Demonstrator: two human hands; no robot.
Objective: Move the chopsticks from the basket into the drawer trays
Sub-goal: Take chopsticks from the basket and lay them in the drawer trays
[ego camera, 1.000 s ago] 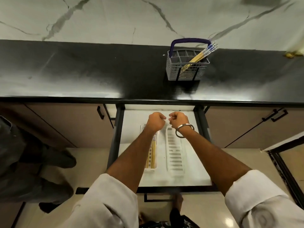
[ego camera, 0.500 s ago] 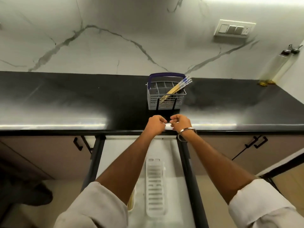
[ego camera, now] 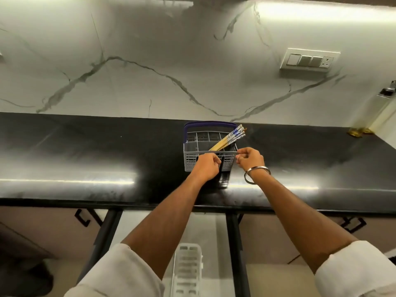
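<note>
A grey slotted basket (ego camera: 190, 156) with a purple handle stands on the black countertop (ego camera: 85, 159). Several yellow chopsticks (ego camera: 228, 139) with blue-patterned tops lean toward its back right corner. My left hand (ego camera: 206, 167) is curled into a loose fist against the basket's front wall. My right hand (ego camera: 249, 159), a metal bangle on its wrist, is curled beside the basket's front right corner. Neither hand shows anything in it. Below the counter the open drawer (ego camera: 214, 236) holds a white slotted tray (ego camera: 188, 269); my left arm hides the drawer's left part.
The counter's front edge runs across at mid-height. Black drawer rails (ego camera: 233, 243) flank the drawer, and cabinet handles (ego camera: 84, 219) sit on either side. A switch panel (ego camera: 309, 60) is on the marble wall. A bottle (ego camera: 383, 108) stands at the far right.
Both hands rose from the open drawer, past the counter edge, to the front of the basket. The view tilted up, so less of the drawer shows.
</note>
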